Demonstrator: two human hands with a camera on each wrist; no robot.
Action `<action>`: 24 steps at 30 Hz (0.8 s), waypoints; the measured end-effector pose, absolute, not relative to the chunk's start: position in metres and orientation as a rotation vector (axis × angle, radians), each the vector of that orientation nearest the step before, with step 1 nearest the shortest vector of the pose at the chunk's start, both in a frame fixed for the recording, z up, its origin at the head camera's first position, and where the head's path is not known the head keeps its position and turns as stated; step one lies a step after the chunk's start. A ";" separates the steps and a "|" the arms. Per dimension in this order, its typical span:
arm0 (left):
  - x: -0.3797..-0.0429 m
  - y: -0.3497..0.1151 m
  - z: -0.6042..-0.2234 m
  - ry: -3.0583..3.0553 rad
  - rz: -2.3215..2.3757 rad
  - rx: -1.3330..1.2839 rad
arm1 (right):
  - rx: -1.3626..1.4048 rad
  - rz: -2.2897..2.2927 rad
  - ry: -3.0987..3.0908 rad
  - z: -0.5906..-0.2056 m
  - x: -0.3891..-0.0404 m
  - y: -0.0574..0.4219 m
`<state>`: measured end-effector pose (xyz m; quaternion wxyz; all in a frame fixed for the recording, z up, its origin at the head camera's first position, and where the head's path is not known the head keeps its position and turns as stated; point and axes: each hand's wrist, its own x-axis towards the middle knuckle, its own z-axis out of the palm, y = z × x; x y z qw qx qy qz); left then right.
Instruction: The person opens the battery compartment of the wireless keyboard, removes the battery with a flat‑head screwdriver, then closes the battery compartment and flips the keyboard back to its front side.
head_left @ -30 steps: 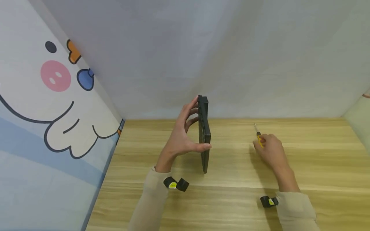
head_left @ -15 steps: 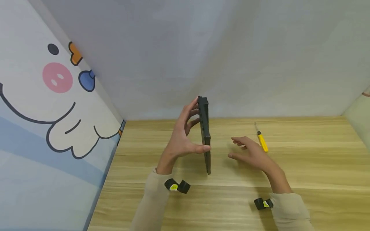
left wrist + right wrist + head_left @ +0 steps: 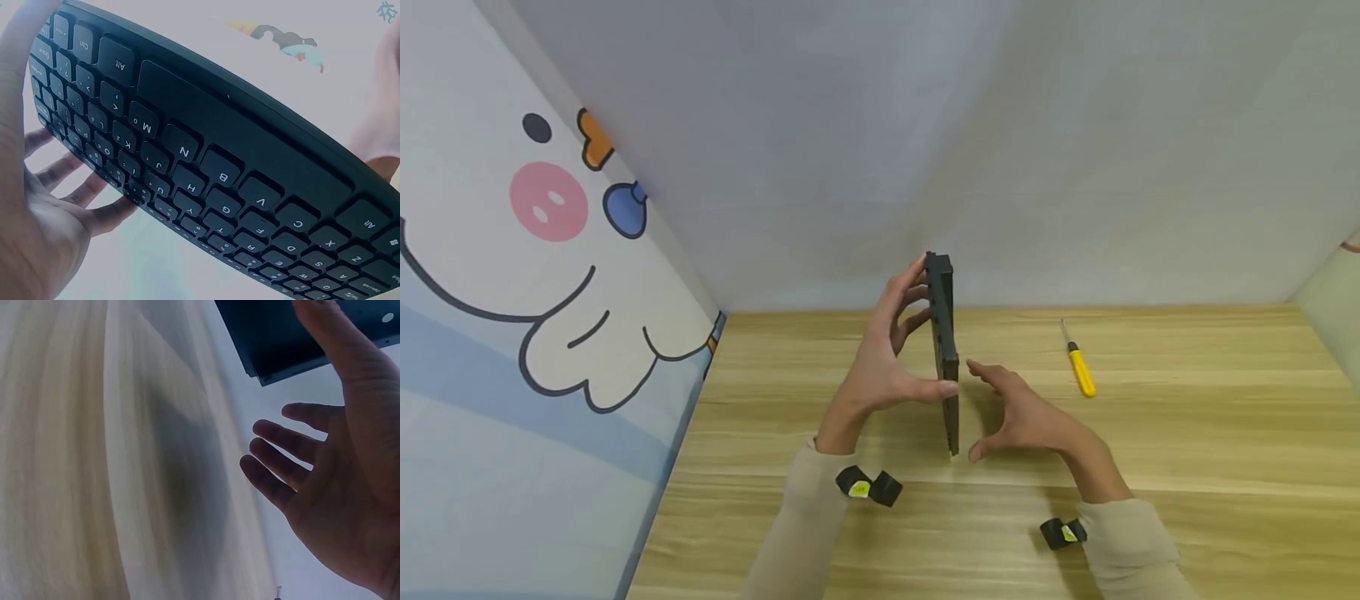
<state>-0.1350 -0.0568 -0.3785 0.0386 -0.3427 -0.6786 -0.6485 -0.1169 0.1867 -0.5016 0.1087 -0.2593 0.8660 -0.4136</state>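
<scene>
A black keyboard (image 3: 944,333) stands on edge above the table, seen edge-on in the head view. My left hand (image 3: 883,367) grips it, thumb on the near edge and fingers at the far edge. In the left wrist view the keyboard's keys (image 3: 219,169) face the camera. To the right of the keyboard is my right hand (image 3: 1026,417), fingers and thumb spread apart, holding nothing. The right wrist view has the keyboard's plain dark underside (image 3: 281,337) beyond the open fingers (image 3: 275,462). A yellow-handled screwdriver (image 3: 1081,371) lies on the table farther right.
The wooden table (image 3: 1210,433) runs under both hands. A pale wall (image 3: 1000,167) rises behind its back edge, and a cartoon-printed panel (image 3: 550,275) stands at the left. A small black camera (image 3: 871,486) sits at the left wrist, another camera (image 3: 1063,533) at the right.
My right hand has let go of the screwdriver, leaving it on the table, and has moved left toward the keyboard with its fingers spread. The left hand and keyboard have shifted slightly right.
</scene>
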 end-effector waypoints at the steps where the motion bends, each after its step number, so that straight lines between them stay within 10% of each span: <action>1: -0.135 -0.057 -0.378 -2.075 -1.994 -1.051 | -0.778 -1.219 2.546 -0.502 -0.117 0.185; 24: -0.130 -0.070 -0.374 -2.044 -2.103 -1.049 | -0.688 -1.262 2.525 -0.497 -0.106 0.167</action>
